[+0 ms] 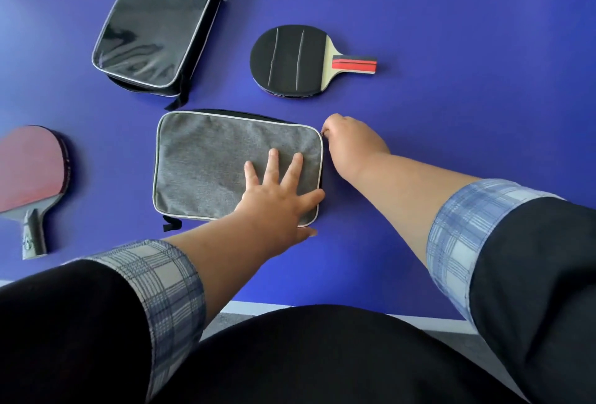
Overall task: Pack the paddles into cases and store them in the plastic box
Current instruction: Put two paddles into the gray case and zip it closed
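A grey fabric case (209,158) with pale piping lies flat in the middle of the blue table. My left hand (274,200) presses on its near right corner with fingers spread. My right hand (351,142) pinches something small, seemingly the zipper pull, at the case's far right corner. A black-rubber paddle (290,61) with a red and black handle lies behind the case. At the left edge a red-rubber paddle (29,168) rests with its dark handle toward me. A black case (154,26) with white lettering lies at the far left.
The blue table (451,81) has a white near edge, with grey floor below it. My dark sleeves with plaid cuffs fill the bottom of the view. No plastic box is in view.
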The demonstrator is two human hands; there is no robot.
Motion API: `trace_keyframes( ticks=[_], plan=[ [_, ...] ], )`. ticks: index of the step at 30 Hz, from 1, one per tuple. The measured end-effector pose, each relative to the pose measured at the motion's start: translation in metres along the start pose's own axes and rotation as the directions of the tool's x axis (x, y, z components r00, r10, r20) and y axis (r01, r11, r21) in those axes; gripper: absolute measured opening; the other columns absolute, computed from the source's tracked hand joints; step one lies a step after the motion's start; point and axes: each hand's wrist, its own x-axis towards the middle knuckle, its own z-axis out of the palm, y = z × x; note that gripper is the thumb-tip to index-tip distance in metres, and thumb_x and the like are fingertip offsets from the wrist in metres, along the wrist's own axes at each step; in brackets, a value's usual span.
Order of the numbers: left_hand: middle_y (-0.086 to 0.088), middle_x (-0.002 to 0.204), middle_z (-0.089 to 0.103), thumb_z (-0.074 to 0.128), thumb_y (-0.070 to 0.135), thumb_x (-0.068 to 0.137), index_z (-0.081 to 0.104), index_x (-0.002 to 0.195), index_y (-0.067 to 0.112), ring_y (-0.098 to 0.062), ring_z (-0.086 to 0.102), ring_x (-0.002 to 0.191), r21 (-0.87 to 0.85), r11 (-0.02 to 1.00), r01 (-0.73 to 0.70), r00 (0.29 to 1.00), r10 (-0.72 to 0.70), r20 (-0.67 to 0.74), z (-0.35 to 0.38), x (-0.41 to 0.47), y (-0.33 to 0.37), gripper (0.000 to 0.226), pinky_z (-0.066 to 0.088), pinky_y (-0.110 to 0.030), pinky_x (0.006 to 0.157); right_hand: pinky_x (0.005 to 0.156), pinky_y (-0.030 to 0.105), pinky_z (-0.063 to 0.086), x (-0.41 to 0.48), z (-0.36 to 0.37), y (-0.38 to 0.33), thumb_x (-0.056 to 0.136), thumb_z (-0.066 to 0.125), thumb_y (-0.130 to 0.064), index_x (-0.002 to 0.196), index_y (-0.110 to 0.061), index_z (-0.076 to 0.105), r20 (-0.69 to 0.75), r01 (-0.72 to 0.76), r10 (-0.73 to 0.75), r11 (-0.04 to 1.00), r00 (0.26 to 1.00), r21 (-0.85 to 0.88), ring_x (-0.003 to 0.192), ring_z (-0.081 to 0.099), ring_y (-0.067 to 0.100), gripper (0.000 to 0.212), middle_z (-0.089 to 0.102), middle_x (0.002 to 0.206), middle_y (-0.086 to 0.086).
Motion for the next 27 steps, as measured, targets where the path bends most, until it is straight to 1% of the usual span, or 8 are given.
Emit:
trace_keyframes(
  ticks=[3, 6, 9, 12, 16, 21, 25, 27],
  plan=[
    [-0.008, 0.163, 0.003, 0.020, 0.088, 0.074, 0.001, 0.143, 0.043, -0.041, -0.009, 0.148, -0.177, 0.969, 0.170, 0.977, -0.190, -0.101, -0.003, 0.000, 0.001, 0.084, 0.003, -0.072, 0.111, 0.070, 0.038, 0.043, 0.005, 0.002, 0.000, 0.100, 0.038, -0.023, 0.100, -0.022, 0.054, 0.026, -0.016, 0.012, 0.989, 1.000, 0.149, 0.088, 0.051, 0.024, 0.016, 0.058, 0.099, -0.002],
    [-0.009, 0.164, -0.012, 0.033, 0.092, 0.069, -0.018, 0.151, 0.027, -0.040, -0.017, 0.148, -0.313, 0.846, 0.431, 0.888, -0.459, -0.018, -0.009, 0.014, 0.005, 0.117, -0.003, -0.070, 0.113, 0.074, 0.039, 0.047, 0.006, 0.003, 0.004, 0.102, 0.040, -0.029, 0.100, -0.022, 0.055, 0.040, -0.016, 0.008, 0.979, 0.999, 0.205, 0.090, 0.054, 0.023, 0.016, 0.061, 0.101, -0.002],
    [-0.014, 0.162, -0.023, 0.044, 0.089, 0.067, -0.020, 0.154, 0.015, -0.044, -0.021, 0.146, -0.312, 0.798, 0.515, 0.851, -0.520, 0.074, -0.015, 0.030, 0.013, 0.130, -0.005, -0.072, 0.109, 0.080, 0.042, 0.050, 0.002, 0.006, 0.002, 0.101, 0.040, -0.024, 0.101, -0.016, 0.057, 0.033, 0.012, -0.020, 0.974, 0.999, 0.227, 0.096, 0.057, 0.026, 0.019, 0.061, 0.107, 0.002],
    [-0.017, 0.160, -0.028, 0.051, 0.078, 0.071, -0.022, 0.152, 0.011, -0.047, -0.025, 0.144, -0.281, 0.811, 0.514, 0.856, -0.509, 0.097, -0.014, 0.035, 0.017, 0.128, -0.005, -0.073, 0.109, 0.093, 0.041, 0.048, -0.001, 0.008, -0.001, 0.102, 0.040, -0.022, 0.108, -0.013, 0.059, 0.025, 0.026, -0.035, 0.954, 0.999, 0.300, 0.110, 0.057, 0.024, 0.022, 0.061, 0.122, 0.003],
    [-0.017, 0.159, -0.030, 0.053, 0.069, 0.075, -0.025, 0.151, 0.010, -0.045, -0.026, 0.145, -0.185, 0.888, 0.422, 0.906, -0.408, 0.111, -0.012, 0.028, 0.006, 0.124, -0.003, -0.073, 0.110, 0.077, 0.038, 0.048, -0.009, 0.002, 0.003, 0.102, 0.040, -0.026, 0.100, -0.019, 0.056, 0.043, 0.050, -0.062, 0.972, 0.997, 0.231, 0.091, 0.057, 0.022, 0.017, 0.062, 0.102, -0.001],
    [-0.013, 0.158, -0.035, 0.056, 0.056, 0.081, -0.026, 0.151, 0.012, -0.039, -0.027, 0.146, -0.056, 0.970, 0.238, 0.966, -0.230, 0.122, 0.004, -0.011, -0.002, 0.116, 0.001, -0.074, 0.110, 0.065, 0.037, 0.042, -0.058, 0.012, 0.006, 0.101, 0.039, -0.025, 0.089, -0.018, 0.052, 0.180, 0.040, -0.061, 0.992, 0.982, 0.116, 0.081, 0.053, 0.023, 0.019, 0.057, 0.089, -0.002],
    [-0.011, 0.155, -0.039, 0.059, 0.033, 0.085, -0.029, 0.150, 0.014, -0.037, -0.027, 0.146, 0.053, 0.992, 0.117, 0.982, -0.124, 0.141, 0.015, -0.038, -0.008, 0.111, 0.005, -0.074, 0.109, 0.071, 0.041, 0.047, -0.093, 0.025, -0.012, 0.100, 0.044, -0.021, 0.080, -0.013, 0.053, 0.219, 0.107, -0.122, 0.991, 0.968, 0.080, 0.081, 0.052, 0.024, 0.023, 0.053, 0.087, -0.001],
    [-0.008, 0.155, -0.040, 0.058, 0.035, 0.086, -0.028, 0.151, 0.018, -0.036, -0.026, 0.147, 0.085, 0.994, 0.065, 0.989, -0.075, 0.125, 0.020, -0.046, -0.016, 0.109, 0.007, -0.074, 0.109, 0.076, 0.044, 0.050, -0.104, 0.032, -0.021, 0.099, 0.047, -0.020, 0.080, -0.010, 0.056, 0.208, 0.127, -0.144, 0.987, 0.968, 0.094, 0.083, 0.053, 0.024, 0.024, 0.054, 0.091, 0.002]
  ],
)
